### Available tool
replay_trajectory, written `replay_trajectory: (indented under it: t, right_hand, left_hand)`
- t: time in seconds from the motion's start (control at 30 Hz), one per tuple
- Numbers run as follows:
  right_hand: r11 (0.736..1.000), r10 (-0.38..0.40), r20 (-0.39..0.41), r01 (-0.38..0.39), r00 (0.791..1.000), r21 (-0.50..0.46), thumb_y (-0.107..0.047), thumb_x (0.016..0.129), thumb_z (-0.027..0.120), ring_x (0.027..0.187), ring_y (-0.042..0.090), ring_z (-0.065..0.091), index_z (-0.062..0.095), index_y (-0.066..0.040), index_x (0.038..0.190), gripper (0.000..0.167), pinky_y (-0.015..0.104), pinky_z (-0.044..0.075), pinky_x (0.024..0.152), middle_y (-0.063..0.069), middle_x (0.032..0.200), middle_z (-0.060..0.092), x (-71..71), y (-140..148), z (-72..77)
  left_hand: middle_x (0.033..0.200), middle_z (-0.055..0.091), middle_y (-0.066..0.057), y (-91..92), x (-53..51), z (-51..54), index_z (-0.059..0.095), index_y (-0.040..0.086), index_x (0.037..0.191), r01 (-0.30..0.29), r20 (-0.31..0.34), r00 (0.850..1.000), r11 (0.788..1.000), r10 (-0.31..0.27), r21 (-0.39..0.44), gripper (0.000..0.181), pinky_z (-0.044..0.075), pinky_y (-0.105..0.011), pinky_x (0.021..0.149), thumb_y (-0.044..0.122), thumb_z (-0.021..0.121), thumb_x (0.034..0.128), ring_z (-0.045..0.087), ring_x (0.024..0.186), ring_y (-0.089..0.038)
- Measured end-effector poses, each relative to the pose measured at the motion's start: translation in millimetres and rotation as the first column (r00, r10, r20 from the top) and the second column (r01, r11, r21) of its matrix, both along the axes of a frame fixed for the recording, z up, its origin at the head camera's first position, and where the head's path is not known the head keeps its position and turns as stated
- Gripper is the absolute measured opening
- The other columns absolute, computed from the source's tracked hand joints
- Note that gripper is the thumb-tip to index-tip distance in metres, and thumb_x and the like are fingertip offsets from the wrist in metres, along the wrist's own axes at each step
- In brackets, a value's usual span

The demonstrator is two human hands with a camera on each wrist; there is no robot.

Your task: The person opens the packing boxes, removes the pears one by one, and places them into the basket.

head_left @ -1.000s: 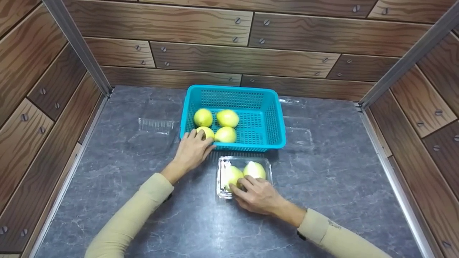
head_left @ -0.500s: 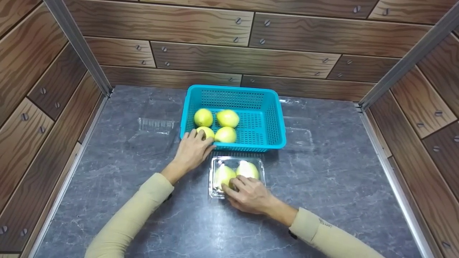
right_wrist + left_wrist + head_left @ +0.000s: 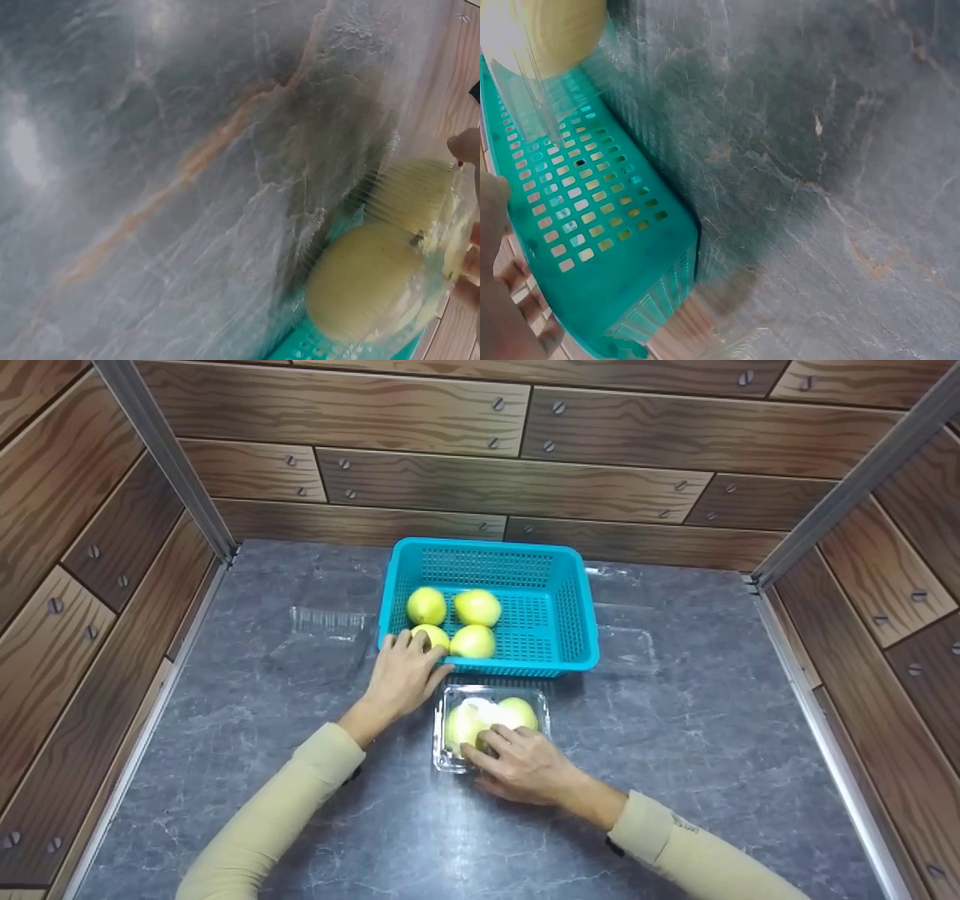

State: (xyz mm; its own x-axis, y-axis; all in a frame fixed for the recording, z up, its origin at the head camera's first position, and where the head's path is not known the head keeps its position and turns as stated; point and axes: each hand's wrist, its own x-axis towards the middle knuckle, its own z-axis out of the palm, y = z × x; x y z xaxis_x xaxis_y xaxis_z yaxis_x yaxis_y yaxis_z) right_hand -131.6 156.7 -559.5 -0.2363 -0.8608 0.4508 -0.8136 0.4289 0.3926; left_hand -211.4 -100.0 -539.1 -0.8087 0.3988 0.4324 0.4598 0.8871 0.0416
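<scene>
In the head view my left hand (image 3: 405, 675) grips the near left rim of a teal plastic basket (image 3: 574, 656), with fingers over the edge and thumb outside. Several yellow lemon-like fruits (image 3: 478, 607) lie in the basket's left half, one partly behind those fingers. My right hand (image 3: 517, 765) holds a clear plastic box (image 3: 442, 761) from above, fingers bent on its top. Two similar fruits (image 3: 364, 281) show through the box's ribbed wall in the right wrist view. The left wrist view shows the basket's perforated outer wall (image 3: 622, 262) beside part of the left hand.
Another transparent plastic piece (image 3: 326, 622) lies left of the basket, and more clear plastic (image 3: 630, 649) lies to its right. The grey marbled tabletop (image 3: 712, 712) is bounded by wood-patterned walls (image 3: 420, 472) at the back and both sides.
The right hand and the plastic box have shifted left, mostly in the first half second, so the box sits closer to the left hand. The left hand and basket have stayed put.
</scene>
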Motion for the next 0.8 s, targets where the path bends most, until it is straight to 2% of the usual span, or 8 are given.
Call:
replay_trajectory:
  t: [0.23,0.37,0.47,0.57,0.63,0.67,0.73,0.8]
  right_hand:
    - [1.000,0.018,0.024,-0.019,1.000,0.006,-0.062,0.077,0.083,0.089,0.015,0.066,0.068,-0.022,0.127,0.066,0.022,0.061,0.067,-0.002,0.105,0.069,-2.0,19,8.3]
    - [1.000,0.019,0.044,-0.019,0.999,0.000,-0.062,0.077,0.083,0.093,0.017,0.069,0.068,-0.020,0.129,0.069,0.025,0.064,0.072,0.001,0.109,0.071,-4.5,35,10.8]
    - [1.000,0.006,0.077,-0.006,0.997,0.001,-0.061,0.078,0.083,0.095,0.018,0.069,0.067,-0.020,0.130,0.068,0.026,0.065,0.074,0.002,0.112,0.071,-6.4,48,12.9]
    - [1.000,-0.009,0.114,0.009,0.993,-0.004,-0.061,0.076,0.085,0.098,0.020,0.070,0.067,-0.019,0.132,0.072,0.029,0.066,0.077,0.003,0.115,0.071,-8.8,60,14.5]
    - [1.000,-0.020,0.137,0.020,0.990,-0.005,-0.061,0.075,0.086,0.100,0.021,0.069,0.066,-0.018,0.133,0.075,0.030,0.066,0.079,0.005,0.116,0.070,-10.4,68,15.6]
    - [1.000,-0.024,0.146,0.025,0.989,-0.003,-0.061,0.074,0.087,0.101,0.021,0.069,0.066,-0.018,0.134,0.077,0.032,0.066,0.080,0.005,0.117,0.070,-11.3,71,16.1]
    - [1.000,-0.029,0.163,0.029,0.986,0.000,-0.061,0.073,0.087,0.103,0.022,0.069,0.066,-0.017,0.135,0.079,0.033,0.066,0.081,0.007,0.120,0.070,-12.8,77,17.2]
    - [1.000,-0.029,0.177,0.028,0.984,0.006,-0.061,0.074,0.087,0.105,0.023,0.069,0.065,-0.017,0.136,0.079,0.034,0.066,0.082,0.008,0.122,0.069,-14.2,82,17.8]
  left_hand:
    - [0.112,0.067,-0.010,2.4,13.5,6.7,0.070,0.017,0.112,-0.044,-0.030,0.998,0.995,0.046,0.085,0.039,0.050,-0.047,0.090,0.053,0.071,0.0969,0.058,0.100,-0.031]
    - [0.109,0.068,-0.011,4.5,28.5,8.8,0.071,0.012,0.113,-0.053,-0.028,0.998,0.984,0.059,0.173,0.042,0.053,-0.044,0.087,0.050,0.073,0.0962,0.059,0.097,-0.031]
    - [0.107,0.069,-0.013,6.4,41.5,9.0,0.072,0.008,0.115,-0.048,0.007,0.999,0.967,0.048,0.251,0.043,0.055,-0.042,0.081,0.045,0.077,0.0944,0.060,0.094,-0.031]
    - [0.110,0.069,-0.012,8.5,54.1,10.2,0.071,0.007,0.120,-0.061,0.105,0.994,0.944,0.029,0.323,0.045,0.056,-0.042,0.078,0.043,0.078,0.0935,0.060,0.095,-0.030]
    - [0.113,0.068,-0.013,9.8,61.9,11.0,0.070,0.007,0.124,-0.086,0.195,0.981,0.924,0.013,0.373,0.048,0.057,-0.042,0.079,0.043,0.078,0.0935,0.060,0.098,-0.030]
    - [0.114,0.068,-0.013,10.6,65.3,11.6,0.069,0.007,0.126,-0.106,0.246,0.969,0.910,0.004,0.402,0.049,0.057,-0.043,0.079,0.043,0.078,0.0936,0.060,0.099,-0.030]
    - [0.117,0.067,-0.014,12.3,71.5,12.1,0.067,0.006,0.129,-0.151,0.339,0.940,0.874,-0.017,0.462,0.051,0.058,-0.044,0.083,0.043,0.077,0.0940,0.061,0.103,-0.030]
    - [0.119,0.066,-0.016,14.1,76.1,12.2,0.066,0.005,0.131,-0.203,0.421,0.906,0.827,-0.044,0.525,0.052,0.058,-0.046,0.083,0.041,0.077,0.0942,0.062,0.104,-0.032]
